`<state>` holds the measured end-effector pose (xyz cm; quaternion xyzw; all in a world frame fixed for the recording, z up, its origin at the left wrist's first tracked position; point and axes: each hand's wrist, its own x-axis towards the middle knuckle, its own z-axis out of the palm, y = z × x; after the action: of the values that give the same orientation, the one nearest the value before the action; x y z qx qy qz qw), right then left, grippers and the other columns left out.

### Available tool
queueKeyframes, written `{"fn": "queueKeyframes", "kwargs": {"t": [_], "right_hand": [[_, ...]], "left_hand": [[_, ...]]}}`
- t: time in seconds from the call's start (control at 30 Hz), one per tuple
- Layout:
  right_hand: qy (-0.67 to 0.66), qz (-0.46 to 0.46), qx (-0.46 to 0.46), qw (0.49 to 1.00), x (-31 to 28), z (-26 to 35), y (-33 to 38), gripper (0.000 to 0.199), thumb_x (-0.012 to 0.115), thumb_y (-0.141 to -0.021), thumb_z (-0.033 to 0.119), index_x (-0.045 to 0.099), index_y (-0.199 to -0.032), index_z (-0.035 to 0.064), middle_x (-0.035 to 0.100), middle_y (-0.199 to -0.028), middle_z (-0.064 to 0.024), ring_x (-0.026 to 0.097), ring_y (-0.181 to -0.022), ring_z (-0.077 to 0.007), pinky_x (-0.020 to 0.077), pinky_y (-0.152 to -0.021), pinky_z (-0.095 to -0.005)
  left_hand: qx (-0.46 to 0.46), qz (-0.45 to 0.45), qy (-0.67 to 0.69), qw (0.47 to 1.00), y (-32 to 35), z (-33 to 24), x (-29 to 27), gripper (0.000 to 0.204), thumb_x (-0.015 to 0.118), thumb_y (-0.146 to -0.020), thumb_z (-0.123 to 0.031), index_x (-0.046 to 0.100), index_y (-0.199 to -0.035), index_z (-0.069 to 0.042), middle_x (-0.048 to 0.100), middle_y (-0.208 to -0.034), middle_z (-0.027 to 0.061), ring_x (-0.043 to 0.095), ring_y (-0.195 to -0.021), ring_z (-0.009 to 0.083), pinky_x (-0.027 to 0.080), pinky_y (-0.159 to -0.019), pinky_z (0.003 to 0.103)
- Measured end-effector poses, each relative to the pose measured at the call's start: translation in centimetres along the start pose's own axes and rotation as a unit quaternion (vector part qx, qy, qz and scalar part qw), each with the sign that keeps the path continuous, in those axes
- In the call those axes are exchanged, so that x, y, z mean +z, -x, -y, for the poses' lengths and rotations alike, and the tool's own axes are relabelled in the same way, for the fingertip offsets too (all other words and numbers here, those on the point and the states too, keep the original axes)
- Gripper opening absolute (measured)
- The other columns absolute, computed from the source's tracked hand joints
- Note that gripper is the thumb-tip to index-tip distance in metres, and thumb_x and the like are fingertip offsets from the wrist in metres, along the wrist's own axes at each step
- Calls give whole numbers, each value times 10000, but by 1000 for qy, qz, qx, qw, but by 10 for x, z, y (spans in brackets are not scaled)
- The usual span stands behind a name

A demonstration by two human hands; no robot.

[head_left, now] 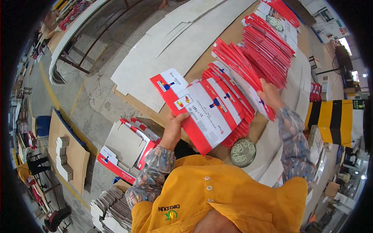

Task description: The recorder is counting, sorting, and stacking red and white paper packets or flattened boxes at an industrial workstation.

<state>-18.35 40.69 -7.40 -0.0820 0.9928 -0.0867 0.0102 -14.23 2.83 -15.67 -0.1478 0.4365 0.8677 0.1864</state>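
My left hand (173,128) grips the near-left edge of a flat red-and-white carton (210,116), thumb on its printed face and fingers hidden underneath. The carton is tilted above the table, with a flap standing out at its far left. On the right, my right hand (271,96) is closed on the edge of another flat red-and-white carton (253,97), which stands on edge against the row. Between and beyond my hands, several more folded cartons (268,50) lean in overlapping rows. A round dish (248,164) of pale rubber bands (241,149) sits nearest my body.
Large white cardboard sheets (163,50) cover the far table. At my left stands an open box (124,147) with red-and-white cartons, beside stacked grey card pieces (112,209). A brown board (70,147) and a yellow-and-black striped panel (330,122) stand farther out.
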Motion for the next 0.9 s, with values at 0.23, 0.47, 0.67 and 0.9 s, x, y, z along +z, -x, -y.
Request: {"fn": "queueKeyframes", "kwargs": {"t": [0.23,0.47,0.67,0.9], "right_hand": [[-45,70,-14,996,23,141,40,278,593,-769,112,433,-973,11,596,-722,-233,607,-686,-416,471,-567,-512],[-1,-2,-60,998,110,214,55,409,614,-728,104,462,-1082,-35,545,-968,-230,604,-719,-353,511,-575,-415],[-108,81,-16,991,95,209,55,642,672,-791,335,435,-1267,-24,528,-1106,-173,527,-907,-382,453,-780,-465],[-281,22,-26,959,98,157,39,472,568,-854,205,466,-1266,-3,573,-1124,-240,572,-974,-398,458,-847,-443]], "left_hand": [[75,-51,-44,995,-7,32,22,508,581,-869,-93,307,-1297,-78,514,-1211,108,519,-1105,227,457,-934,384],[-11,-32,78,996,-16,20,23,431,686,-850,-240,513,-1193,-44,591,-1161,76,578,-1037,193,480,-894,385],[-13,-84,100,991,-34,37,0,464,729,-811,-153,511,-1208,-51,610,-1125,88,596,-1008,199,493,-883,376],[12,-90,45,995,-36,49,-12,369,681,-833,-111,526,-1161,-41,628,-1081,89,609,-978,203,499,-877,366]]}}
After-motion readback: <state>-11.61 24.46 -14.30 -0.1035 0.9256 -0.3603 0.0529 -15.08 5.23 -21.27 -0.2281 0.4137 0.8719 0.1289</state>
